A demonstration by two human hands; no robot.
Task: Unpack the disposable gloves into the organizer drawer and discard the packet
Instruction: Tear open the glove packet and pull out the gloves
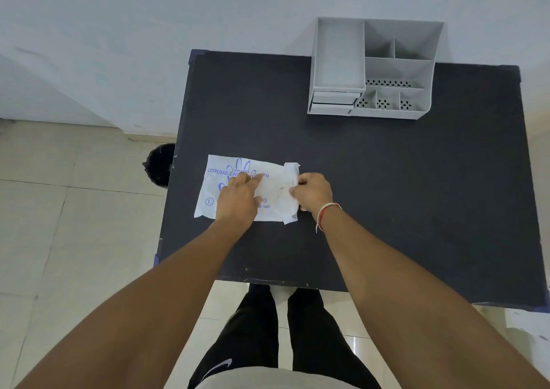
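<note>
A white packet of disposable gloves [221, 177] with blue print lies flat on the black table [387, 180], near its left edge. My left hand [238, 198] presses down on the packet's middle with fingers spread. My right hand [314, 192] pinches the packet's right end, where a flap is folded up. The grey organizer [339, 61] stands at the table's far edge; two small drawers [333, 103] at its lower left are shut. No loose gloves are visible.
A black waste bin [159, 164] stands on the tiled floor just left of the table, beside the packet. The wall runs behind the organizer. My legs are at the table's near edge. White paper lies on the floor at the lower right.
</note>
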